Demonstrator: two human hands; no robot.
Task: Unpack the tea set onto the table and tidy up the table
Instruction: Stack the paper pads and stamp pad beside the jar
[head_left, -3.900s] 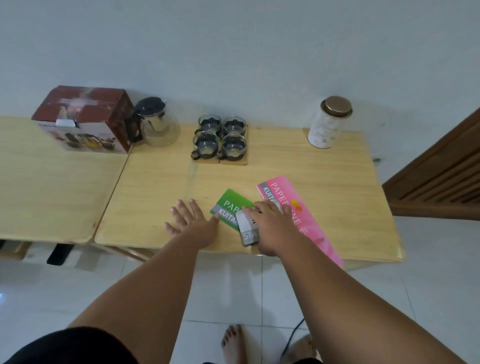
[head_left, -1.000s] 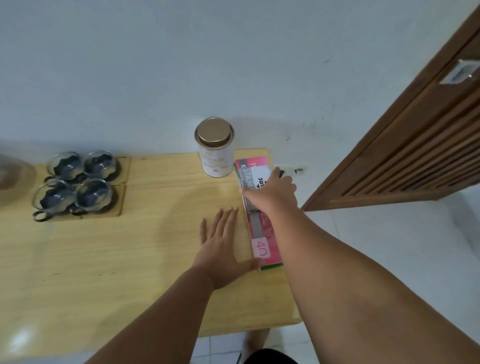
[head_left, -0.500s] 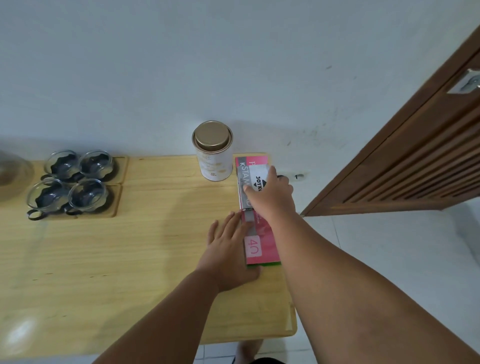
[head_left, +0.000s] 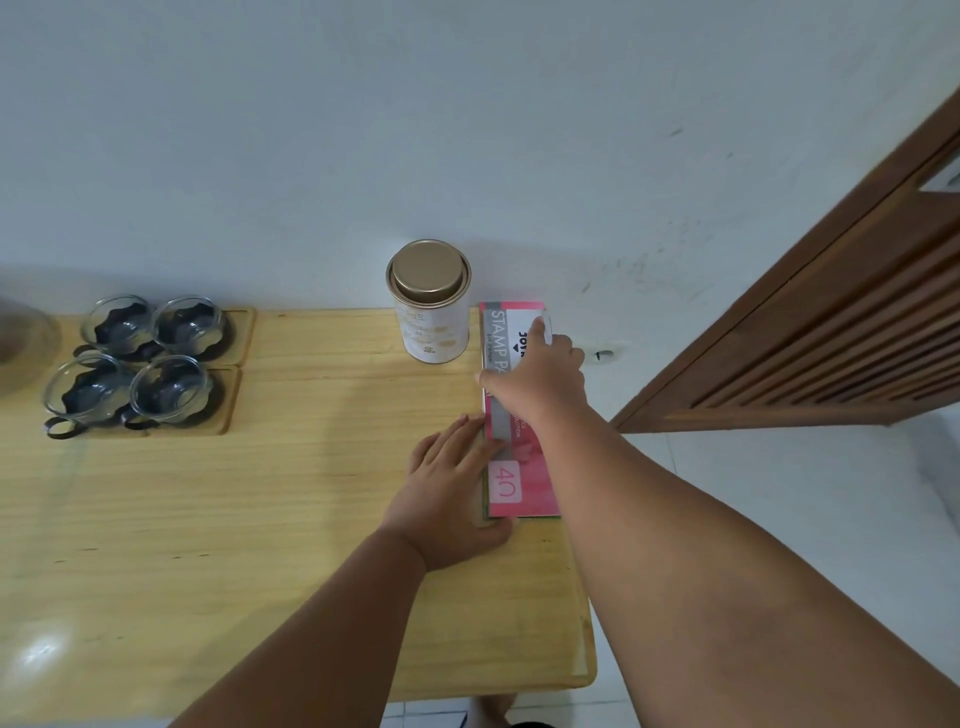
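Observation:
Several glass tea cups stand on wooden coasters at the back left of the wooden table. The glass teapot shows only partly at the left edge. A pink booklet lies along the table's right edge with a green one just showing beneath it. A grey and white stamp pad box rests on the pink booklet. My right hand grips that box from above. My left hand lies flat, with its fingers against the stack's left side.
A white tin with a gold lid stands upright at the back, close to the left of the stamp pad box. A brown slatted wooden door is at the right. White floor tiles lie beyond the table's right edge.
The booklets and box went from the table's front middle to a stack at the right rear beside the tin. In the last half second my left fingers closed in on the stack's side.

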